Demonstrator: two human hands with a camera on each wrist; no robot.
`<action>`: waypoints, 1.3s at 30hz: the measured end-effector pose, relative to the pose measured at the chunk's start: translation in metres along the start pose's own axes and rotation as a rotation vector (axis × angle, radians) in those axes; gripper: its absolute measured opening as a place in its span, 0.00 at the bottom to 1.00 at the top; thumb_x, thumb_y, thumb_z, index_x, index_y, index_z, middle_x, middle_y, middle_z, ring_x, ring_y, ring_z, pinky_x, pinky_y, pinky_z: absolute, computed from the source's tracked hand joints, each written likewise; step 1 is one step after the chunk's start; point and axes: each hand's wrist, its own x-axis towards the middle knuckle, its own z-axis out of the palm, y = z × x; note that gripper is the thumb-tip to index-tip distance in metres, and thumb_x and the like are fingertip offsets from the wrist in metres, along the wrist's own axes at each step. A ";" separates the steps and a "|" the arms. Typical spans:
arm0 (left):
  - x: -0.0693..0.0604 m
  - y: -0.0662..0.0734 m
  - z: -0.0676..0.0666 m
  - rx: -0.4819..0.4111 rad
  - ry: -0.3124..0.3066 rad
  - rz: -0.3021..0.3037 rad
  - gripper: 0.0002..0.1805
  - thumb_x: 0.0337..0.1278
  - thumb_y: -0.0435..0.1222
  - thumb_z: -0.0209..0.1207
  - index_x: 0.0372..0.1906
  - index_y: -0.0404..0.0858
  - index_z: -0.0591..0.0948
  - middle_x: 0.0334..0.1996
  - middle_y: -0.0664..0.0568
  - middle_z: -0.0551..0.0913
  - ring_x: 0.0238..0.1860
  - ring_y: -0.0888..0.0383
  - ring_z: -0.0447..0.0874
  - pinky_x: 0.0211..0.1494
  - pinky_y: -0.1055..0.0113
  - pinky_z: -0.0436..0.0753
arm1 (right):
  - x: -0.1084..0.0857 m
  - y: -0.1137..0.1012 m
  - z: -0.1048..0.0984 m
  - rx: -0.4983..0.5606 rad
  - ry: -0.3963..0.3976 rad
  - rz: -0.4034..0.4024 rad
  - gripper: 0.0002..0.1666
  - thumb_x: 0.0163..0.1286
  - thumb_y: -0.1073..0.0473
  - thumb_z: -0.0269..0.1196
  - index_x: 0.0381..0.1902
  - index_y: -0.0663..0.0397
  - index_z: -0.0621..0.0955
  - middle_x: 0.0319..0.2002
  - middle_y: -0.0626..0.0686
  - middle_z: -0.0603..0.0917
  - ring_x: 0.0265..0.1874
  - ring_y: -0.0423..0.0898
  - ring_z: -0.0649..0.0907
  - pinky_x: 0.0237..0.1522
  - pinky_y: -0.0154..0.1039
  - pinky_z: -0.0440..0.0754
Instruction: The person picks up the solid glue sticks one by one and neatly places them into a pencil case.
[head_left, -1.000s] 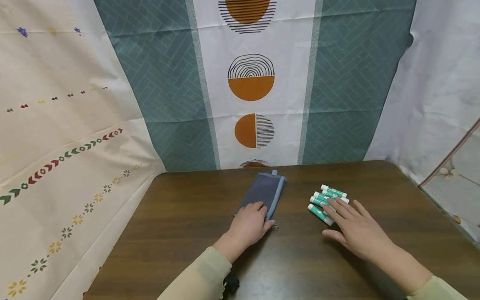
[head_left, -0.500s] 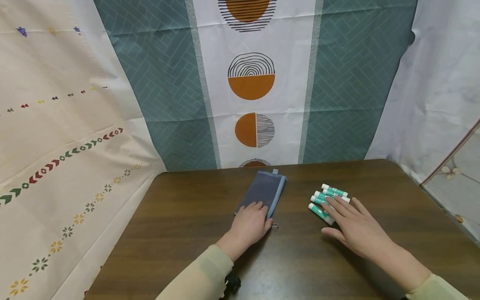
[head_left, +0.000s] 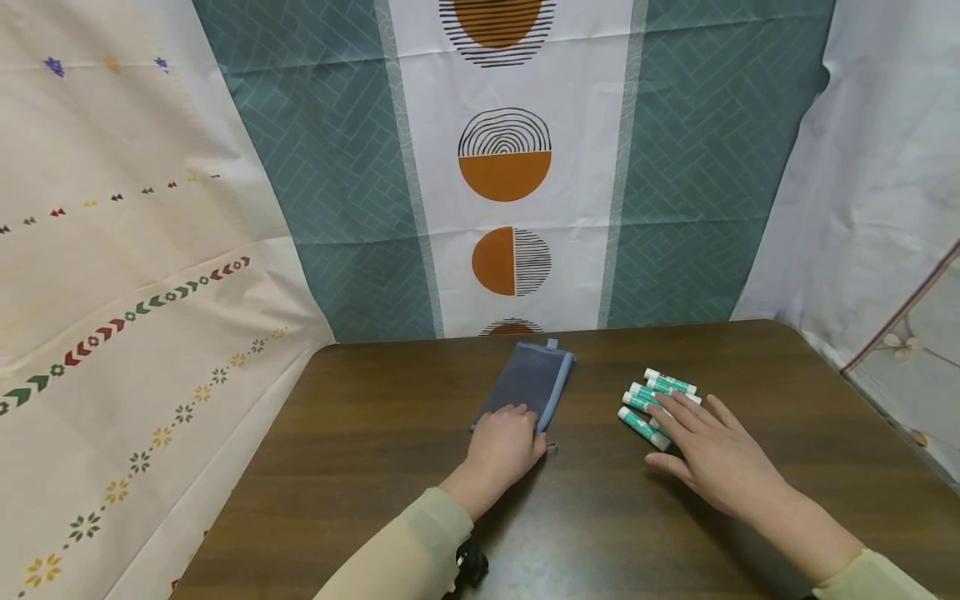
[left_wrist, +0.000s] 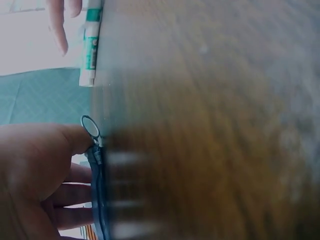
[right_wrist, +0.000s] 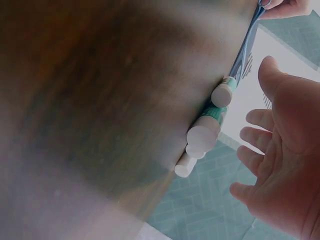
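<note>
A flat blue-grey zip pouch (head_left: 527,377) lies near the middle of the table, its lighter blue zip edge facing right. My left hand (head_left: 501,450) rests on its near end, fingers spread over the fabric and thumb at the zip corner. A metal pull ring (left_wrist: 90,126) shows beside that thumb in the left wrist view. To the right is a loose cluster of green-and-white glue sticks (head_left: 643,427). Over their near right side hovers my right hand (head_left: 708,457), palm down with straight, spread fingers, hiding some of them. In the right wrist view a gap shows between that palm and the sticks (right_wrist: 203,131).
The brown wooden table (head_left: 360,433) has rounded far corners. A patterned teal and white cloth (head_left: 517,192) hangs behind its back edge. Cream fabric (head_left: 150,333) drapes along the left, and pale fabric (head_left: 885,208) along the right.
Both hands stay almost where they were, the left on the pouch and the right over the glue sticks. The head view has shifted very slightly.
</note>
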 end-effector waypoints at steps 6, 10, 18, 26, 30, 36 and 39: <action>0.000 -0.002 0.001 -0.012 0.069 0.019 0.14 0.69 0.41 0.71 0.24 0.46 0.89 0.41 0.55 0.94 0.38 0.56 0.93 0.38 0.59 0.90 | -0.001 0.000 0.001 0.001 -0.005 0.005 0.48 0.72 0.35 0.72 0.79 0.58 0.77 0.77 0.63 0.77 0.77 0.66 0.75 0.84 0.66 0.53; 0.000 -0.005 0.000 -0.043 0.107 0.030 0.14 0.65 0.37 0.72 0.21 0.47 0.90 0.42 0.55 0.95 0.38 0.58 0.93 0.35 0.63 0.89 | -0.002 0.000 0.002 0.002 -0.001 0.004 0.48 0.72 0.35 0.72 0.78 0.59 0.77 0.76 0.63 0.78 0.77 0.66 0.75 0.84 0.66 0.52; -0.004 -0.018 0.007 -0.189 0.102 -0.056 0.12 0.68 0.35 0.68 0.27 0.51 0.92 0.38 0.60 0.94 0.33 0.60 0.91 0.36 0.62 0.88 | -0.002 -0.001 0.000 0.003 0.000 0.006 0.48 0.73 0.34 0.72 0.77 0.60 0.78 0.76 0.64 0.78 0.76 0.66 0.75 0.84 0.67 0.53; -0.006 -0.027 0.013 -0.370 0.057 -0.126 0.11 0.77 0.41 0.66 0.53 0.45 0.96 0.57 0.56 0.92 0.61 0.54 0.91 0.75 0.49 0.79 | -0.001 -0.002 -0.001 0.005 0.006 0.009 0.47 0.72 0.35 0.72 0.77 0.60 0.78 0.76 0.63 0.79 0.76 0.66 0.76 0.84 0.66 0.51; -0.006 -0.030 0.014 -0.446 0.065 -0.145 0.12 0.77 0.40 0.66 0.54 0.44 0.95 0.57 0.57 0.93 0.63 0.55 0.90 0.76 0.49 0.78 | 0.000 -0.002 -0.001 0.006 0.011 0.011 0.47 0.72 0.35 0.73 0.76 0.59 0.79 0.75 0.63 0.79 0.75 0.66 0.76 0.81 0.69 0.58; -0.008 -0.034 0.026 -0.579 0.139 -0.189 0.13 0.76 0.38 0.66 0.55 0.42 0.95 0.53 0.52 0.94 0.61 0.50 0.91 0.74 0.43 0.79 | 0.004 -0.001 0.000 0.026 0.024 0.022 0.44 0.69 0.39 0.76 0.73 0.59 0.81 0.72 0.64 0.81 0.73 0.66 0.78 0.75 0.71 0.65; -0.009 -0.038 0.037 -0.635 0.218 -0.208 0.14 0.77 0.41 0.64 0.54 0.44 0.96 0.51 0.51 0.94 0.60 0.45 0.91 0.71 0.40 0.81 | 0.006 -0.001 0.000 0.032 0.031 0.027 0.43 0.67 0.41 0.78 0.71 0.61 0.83 0.71 0.65 0.82 0.72 0.66 0.78 0.73 0.71 0.67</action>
